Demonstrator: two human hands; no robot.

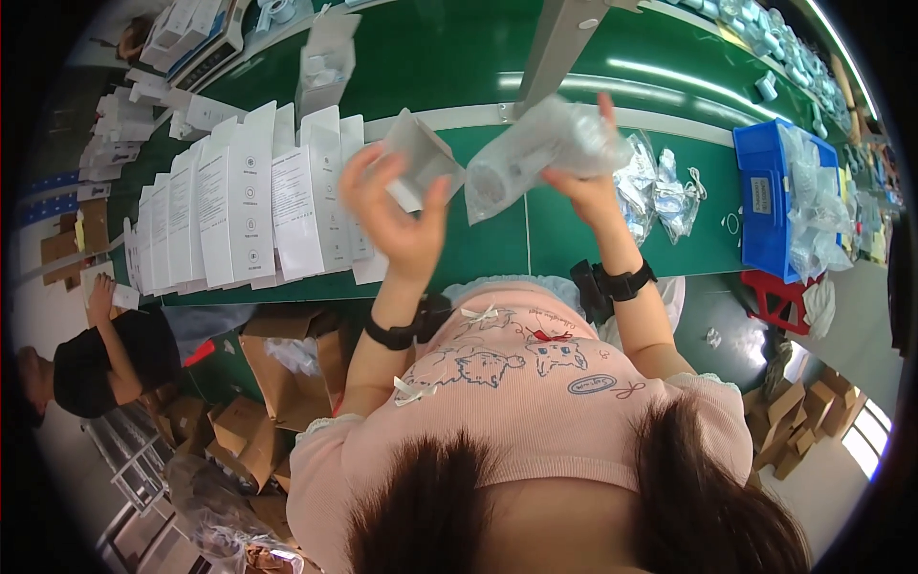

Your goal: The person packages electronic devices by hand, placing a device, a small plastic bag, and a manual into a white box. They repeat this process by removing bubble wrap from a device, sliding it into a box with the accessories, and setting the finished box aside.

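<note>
My left hand [400, 215] is curled round a white cardboard box [417, 153], fingers on one side and thumb on the other. The box is tilted, with its open end facing up. My right hand [585, 182] grips a clear plastic bag [535, 153] with a whitish object inside, blurred so that its kind cannot be made out. The bag's near end is beside the box's opening, in front of my body. To the right of it on the green table lie small clear bags [674, 196] holding white cables and parts.
A row of upright white printed boxes [229, 206] stands on the left. Behind it is an open box [327, 67] with something inside. At right sits a blue bin [765, 206] with bagged items. A grey metal post [555, 53] rises at the back. A co-worker [105, 354] is at far left.
</note>
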